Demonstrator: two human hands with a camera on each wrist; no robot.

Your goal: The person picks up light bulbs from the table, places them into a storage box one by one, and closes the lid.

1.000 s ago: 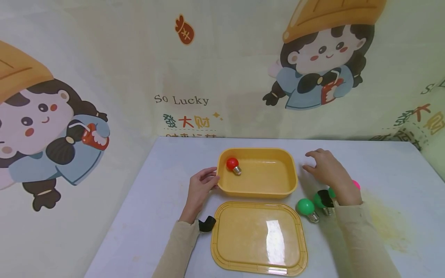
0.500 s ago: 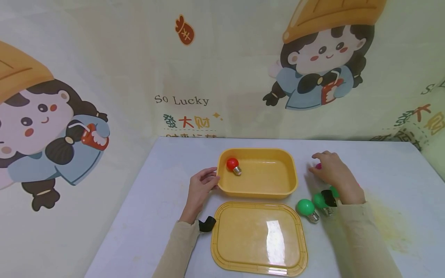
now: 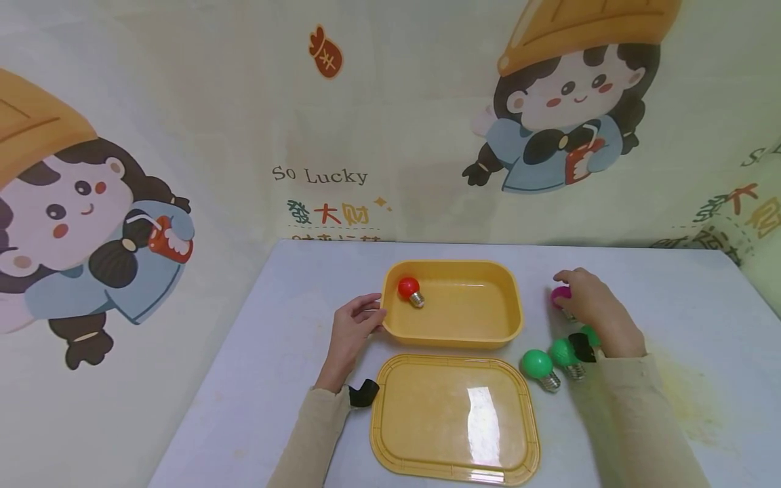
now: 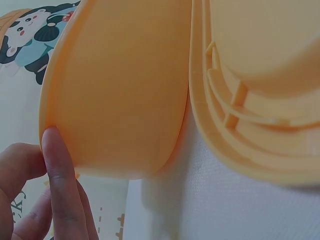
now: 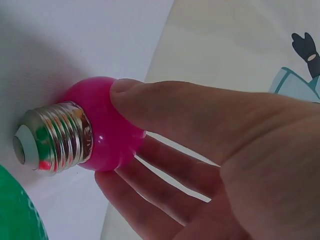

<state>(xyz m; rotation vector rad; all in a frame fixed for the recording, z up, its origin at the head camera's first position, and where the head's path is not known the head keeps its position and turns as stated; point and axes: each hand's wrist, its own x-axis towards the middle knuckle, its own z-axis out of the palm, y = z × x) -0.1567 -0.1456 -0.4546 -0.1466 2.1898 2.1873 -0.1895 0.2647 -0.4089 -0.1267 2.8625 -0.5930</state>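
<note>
Pink and glossy, a screw-base bulb (image 5: 107, 140) is held between the thumb and fingers of the right hand (image 3: 594, 301), right of a yellow box (image 3: 470, 308) and towards the far edge of the white desk (image 3: 244, 407); from my feeds I cannot tell whether it touches the surface. The left hand (image 3: 354, 325), fingers relaxed, touches the box's left end from outside. Inside, near the far left corner, I see a red bulb (image 3: 407, 289). A shallow yellow tray (image 3: 427, 420) lies nearer the desk's near edge. Beside its far right corner, three green bulbs (image 3: 537, 364) run in a row, the last partly hidden.
</note>
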